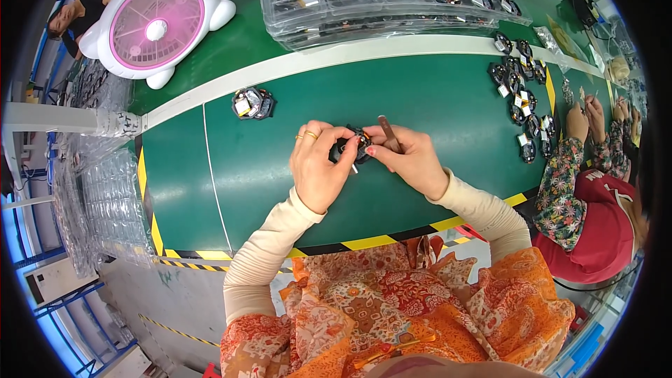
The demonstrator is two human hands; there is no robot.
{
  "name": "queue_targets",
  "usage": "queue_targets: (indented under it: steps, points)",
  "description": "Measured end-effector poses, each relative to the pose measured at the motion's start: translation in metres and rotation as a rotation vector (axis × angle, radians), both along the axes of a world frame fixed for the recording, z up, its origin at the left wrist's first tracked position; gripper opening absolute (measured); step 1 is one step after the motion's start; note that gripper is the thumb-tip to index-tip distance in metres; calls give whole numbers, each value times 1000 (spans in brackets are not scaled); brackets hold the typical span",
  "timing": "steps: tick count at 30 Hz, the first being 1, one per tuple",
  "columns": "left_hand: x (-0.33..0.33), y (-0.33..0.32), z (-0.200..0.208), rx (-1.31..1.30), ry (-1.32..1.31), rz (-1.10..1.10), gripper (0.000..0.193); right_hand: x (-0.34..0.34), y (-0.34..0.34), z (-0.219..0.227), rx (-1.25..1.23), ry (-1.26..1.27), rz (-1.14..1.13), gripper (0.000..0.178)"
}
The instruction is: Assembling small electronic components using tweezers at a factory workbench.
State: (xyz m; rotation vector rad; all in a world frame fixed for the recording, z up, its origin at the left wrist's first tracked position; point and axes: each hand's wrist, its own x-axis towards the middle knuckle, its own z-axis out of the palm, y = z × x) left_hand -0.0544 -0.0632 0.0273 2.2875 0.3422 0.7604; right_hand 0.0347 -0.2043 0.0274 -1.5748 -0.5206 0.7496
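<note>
In the head view, look for the small black part (363, 145) over the green table (266, 189), between both hands. Pinched there by the left hand (318, 161), with thumb and finger on it. See the right hand (413, 157) too, fingers closed around a brown tool (388, 133). Best to hold the part very still and push softly.

Trays (350, 12) behind device (363, 142) — fan (156, 30) left of trays.
</note>
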Motion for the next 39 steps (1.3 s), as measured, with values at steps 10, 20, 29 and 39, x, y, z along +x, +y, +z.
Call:
queue_targets:
  steps: [10,20,29,39]
  points:
    - [-1,-2,-7,-278,-21,-45,12,-1,-1,3,51,181,-15,24]
    - [-4,-3,-9,-285,-76,-50,11,-2,-4,4,118,216,-4,23]
    - [-1,-6,-6,-299,-68,-62,12,-3,-6,3,168,119,4,22]
    - [-2,-6,-5,-347,2,-44,10,-3,-6,-1,155,123,12,20]
